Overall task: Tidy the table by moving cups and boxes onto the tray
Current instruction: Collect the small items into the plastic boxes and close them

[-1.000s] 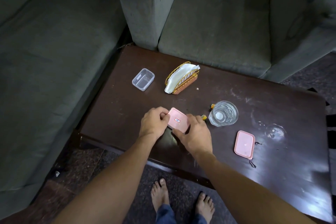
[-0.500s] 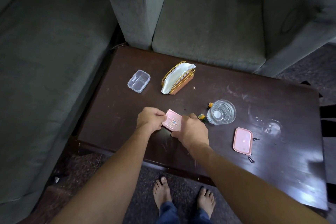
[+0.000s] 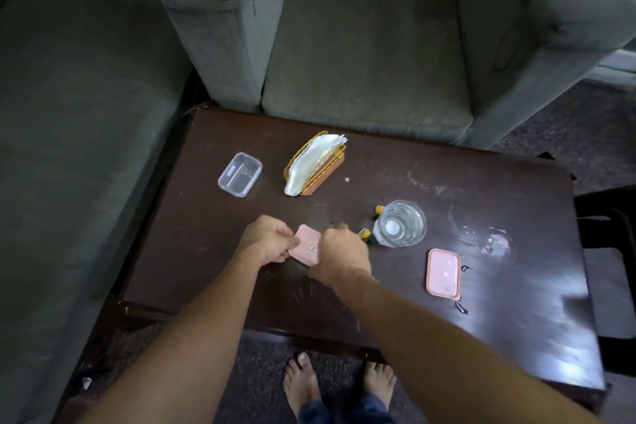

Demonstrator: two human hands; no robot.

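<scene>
A small box with a pink lid (image 3: 306, 249) sits near the front middle of the dark wooden table (image 3: 516, 303). My left hand (image 3: 266, 242) pinches its left edge. My right hand (image 3: 340, 258) grips its right side and covers part of it. A clear glass cup (image 3: 401, 228) stands just right of my right hand. A second pink lid (image 3: 444, 272) lies flat further right. An open clear plastic box (image 3: 240, 174) rests at the back left. No tray is in view.
A gold wire napkin holder (image 3: 315, 163) with white napkins stands at the back middle. Small orange bits (image 3: 364, 233) lie beside the glass. Grey sofas (image 3: 361, 45) close in the table's back and left. My bare feet (image 3: 339, 385) are below the front edge.
Both hands have stayed on the pink-lidded box; my right hand has closed further over its right side, and the box has tilted a little. The camera has tipped slightly.
</scene>
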